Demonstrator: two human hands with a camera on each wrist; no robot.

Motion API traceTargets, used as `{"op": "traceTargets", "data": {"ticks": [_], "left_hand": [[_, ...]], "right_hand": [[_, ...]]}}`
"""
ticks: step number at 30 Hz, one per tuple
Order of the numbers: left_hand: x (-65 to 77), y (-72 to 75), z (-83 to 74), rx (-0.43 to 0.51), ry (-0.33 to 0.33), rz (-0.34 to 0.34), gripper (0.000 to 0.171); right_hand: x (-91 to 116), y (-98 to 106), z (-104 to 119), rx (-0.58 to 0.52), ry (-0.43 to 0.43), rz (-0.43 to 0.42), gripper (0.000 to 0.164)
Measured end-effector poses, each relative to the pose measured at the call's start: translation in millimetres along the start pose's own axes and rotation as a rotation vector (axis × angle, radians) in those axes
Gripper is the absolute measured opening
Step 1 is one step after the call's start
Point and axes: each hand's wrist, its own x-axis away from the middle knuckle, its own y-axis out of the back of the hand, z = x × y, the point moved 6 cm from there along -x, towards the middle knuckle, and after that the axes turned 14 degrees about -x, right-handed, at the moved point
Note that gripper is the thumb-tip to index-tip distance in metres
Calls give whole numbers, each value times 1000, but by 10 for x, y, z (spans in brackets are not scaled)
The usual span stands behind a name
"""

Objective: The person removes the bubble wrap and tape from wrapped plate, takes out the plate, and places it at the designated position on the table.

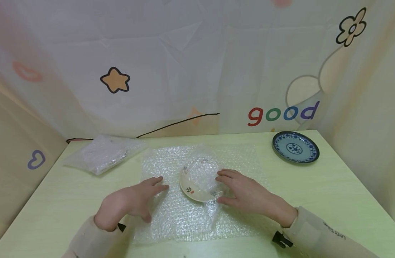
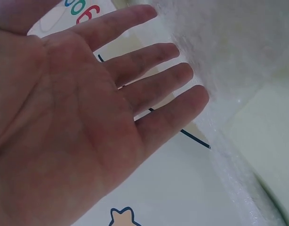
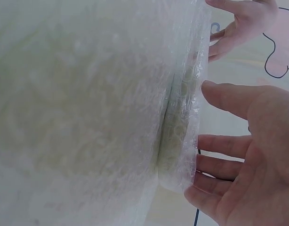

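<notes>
A cream plate with small dark and red marks lies on a sheet of bubble wrap in the middle of the table. Part of the wrap is folded over the plate, covering its upper and right portion. My right hand rests at the plate's right side, its extended fingertips touching the folded wrap; the right wrist view shows the hand along the wrapped edge. To the plate's left, my left hand hovers low over the sheet with fingers spread, holding nothing. The left wrist view shows its bare palm.
A blue-and-white patterned plate with a dark rim sits at the back right of the table. At the back left lies a flat bundle in bubble wrap. A printed curtain hangs behind the table and along its sides.
</notes>
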Motion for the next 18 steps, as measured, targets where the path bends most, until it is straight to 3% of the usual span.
{"op": "traceTargets", "data": {"ticks": [12,18], "left_hand": [[-7,19,-20,-35,-16,-68,97],[-28,77,-37,-57,-53,-135,78]], "right_hand": [[-3,5,4,2,22,-25,56],[-12,3,-2,-5,23,-30,56]]}}
